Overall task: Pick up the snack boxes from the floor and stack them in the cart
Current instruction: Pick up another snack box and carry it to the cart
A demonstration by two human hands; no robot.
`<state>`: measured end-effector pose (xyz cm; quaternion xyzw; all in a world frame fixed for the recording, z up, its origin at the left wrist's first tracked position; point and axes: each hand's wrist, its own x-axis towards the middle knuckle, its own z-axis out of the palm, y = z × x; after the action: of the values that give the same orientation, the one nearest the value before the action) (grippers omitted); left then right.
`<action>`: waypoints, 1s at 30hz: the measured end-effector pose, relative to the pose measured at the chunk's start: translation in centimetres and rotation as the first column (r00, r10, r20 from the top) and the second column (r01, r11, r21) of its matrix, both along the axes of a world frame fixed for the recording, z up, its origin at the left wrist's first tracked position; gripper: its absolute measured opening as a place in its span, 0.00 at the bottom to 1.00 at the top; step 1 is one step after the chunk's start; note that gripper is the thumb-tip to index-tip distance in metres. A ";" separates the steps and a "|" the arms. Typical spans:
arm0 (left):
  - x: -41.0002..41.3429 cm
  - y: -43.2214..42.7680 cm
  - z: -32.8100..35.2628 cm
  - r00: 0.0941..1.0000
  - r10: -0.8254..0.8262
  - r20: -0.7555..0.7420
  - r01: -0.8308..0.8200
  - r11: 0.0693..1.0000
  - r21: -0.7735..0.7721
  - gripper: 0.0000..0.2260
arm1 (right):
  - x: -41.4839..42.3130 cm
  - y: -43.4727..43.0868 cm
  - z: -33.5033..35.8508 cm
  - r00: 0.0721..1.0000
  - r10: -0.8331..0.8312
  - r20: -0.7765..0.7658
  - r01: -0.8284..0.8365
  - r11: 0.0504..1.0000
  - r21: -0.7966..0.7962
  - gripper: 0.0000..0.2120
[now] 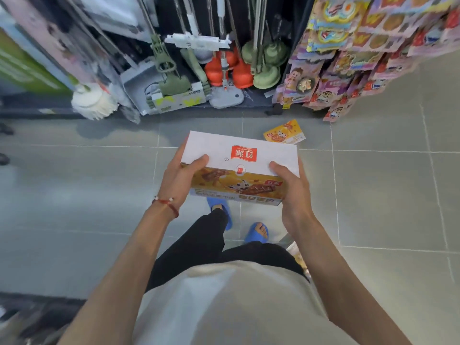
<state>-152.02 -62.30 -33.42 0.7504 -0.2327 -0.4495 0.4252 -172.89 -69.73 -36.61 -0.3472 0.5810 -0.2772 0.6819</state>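
Note:
I hold a snack box point(239, 155) in front of my waist, above the floor; it has a white top with a red logo and a yellow printed side. My left hand point(180, 179) grips its left end, thumb on the white top. My right hand point(291, 188) grips its right end the same way. A second yellow snack box point(285, 132) lies on the grey tiles just beyond the held one, to the right. Another yellow pack point(297, 257) peeks out beside my right forearm, mostly hidden. No cart is in view.
Ahead stands a rack of mops and plungers point(224, 68), with a white mop head point(93, 102) low at the left. A display of hanging snack packets point(348, 70) fills the upper right. Grey floor tiles point(385, 195) spread around my feet in blue slippers point(257, 232).

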 end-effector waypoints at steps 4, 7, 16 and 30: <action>2.1 4.5 0.9 0.992 0.127 -0.013 -0.128 0.991 -0.031 0.22 | 3.1 2.0 1.5 0.994 0.111 0.018 -0.111 0.994 -0.020 0.25; 4.5 7.6 1.2 0.969 0.245 -0.036 -0.247 0.967 -0.057 0.16 | 6.3 3.6 2.5 0.977 0.213 0.022 -0.212 0.976 -0.042 0.22; 15.5 18.6 0.7 0.863 0.495 -0.107 -0.503 0.862 -0.070 0.14 | 20.7 10.4 3.5 0.891 0.455 -0.010 -0.454 0.887 -0.086 0.23; 33.1 35.1 0.7 0.660 0.738 -0.138 -0.750 0.656 -0.080 0.23 | 43.6 22.9 3.8 0.730 0.683 0.009 -0.680 0.728 -0.087 0.28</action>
<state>-118.88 -27.16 -32.68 0.7286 0.0864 -0.2542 0.6302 -129.30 -46.83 -32.77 -0.5566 0.3880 -0.0369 0.7336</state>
